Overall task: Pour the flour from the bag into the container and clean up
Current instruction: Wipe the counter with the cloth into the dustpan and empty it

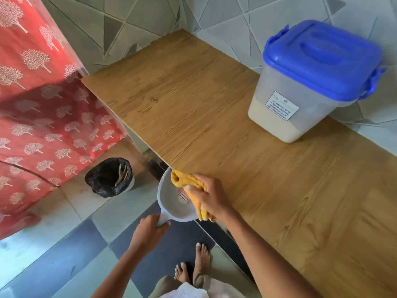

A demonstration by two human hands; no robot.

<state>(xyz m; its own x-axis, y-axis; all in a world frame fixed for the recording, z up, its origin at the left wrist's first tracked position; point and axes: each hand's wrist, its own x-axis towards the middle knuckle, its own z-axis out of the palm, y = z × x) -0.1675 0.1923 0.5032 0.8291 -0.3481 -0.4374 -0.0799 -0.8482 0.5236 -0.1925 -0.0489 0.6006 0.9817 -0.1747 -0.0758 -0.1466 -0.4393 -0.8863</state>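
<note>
A clear plastic container [285, 108] with a blue lid [322, 59] closed on it stands at the back right of the wooden table [193, 100], with flour in its lower part. My left hand [150, 229] grips the handle of a grey dustpan [171, 198] held just below the table's front edge. My right hand [208, 194] holds a crumpled yellow cloth [184, 179] at that edge, over the mouth of the dustpan. No flour bag is in view.
A bin with a black liner [109, 177] stands on the tiled floor left of the table, with brownish scraps inside. A red patterned cloth [38, 104] hangs at the left. My bare feet [193, 267] are beside the table.
</note>
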